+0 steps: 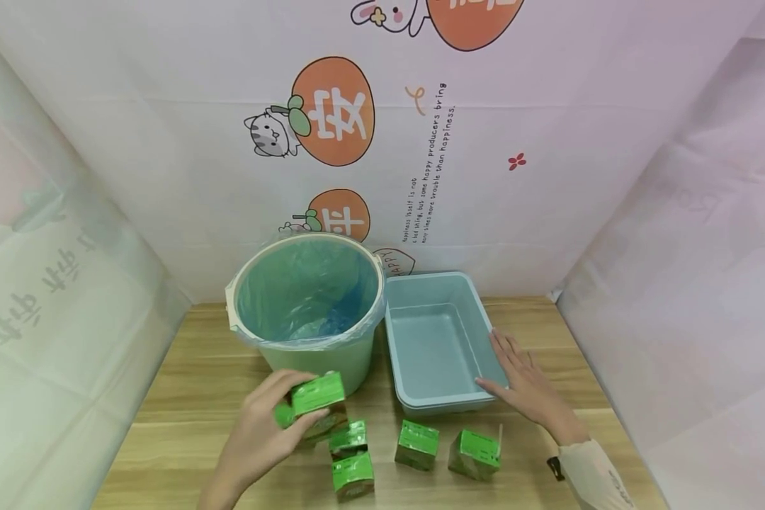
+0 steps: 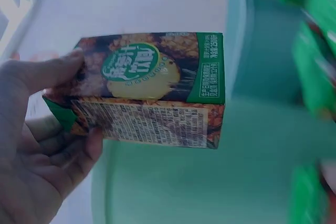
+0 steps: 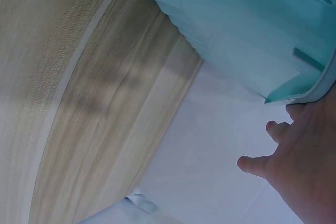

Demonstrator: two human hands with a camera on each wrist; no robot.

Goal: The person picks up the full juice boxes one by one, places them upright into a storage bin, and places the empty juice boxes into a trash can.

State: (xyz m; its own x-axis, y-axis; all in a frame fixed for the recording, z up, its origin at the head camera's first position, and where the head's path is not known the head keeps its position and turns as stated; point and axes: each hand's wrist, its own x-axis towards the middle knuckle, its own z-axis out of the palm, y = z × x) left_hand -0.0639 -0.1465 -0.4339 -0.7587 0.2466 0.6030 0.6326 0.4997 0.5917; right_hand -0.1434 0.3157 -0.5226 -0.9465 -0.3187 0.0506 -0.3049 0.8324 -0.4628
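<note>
My left hand grips a green pineapple juice carton in front of the bin. Seen from the left wrist, the carton lies on its side between thumb and fingers, its printed front showing. Another green carton is partly hidden behind that hand. Two cartons, one behind the other, stand just right of it: a rear one and a front one. My right hand rests with straight, spread fingers at the right rim of a light blue plastic tub.
A pale green bin with a clear bag liner stands left of the tub. Two more cartons, a plain one and one with a straw, sit before the tub. Printed cloth hangs around the wooden table.
</note>
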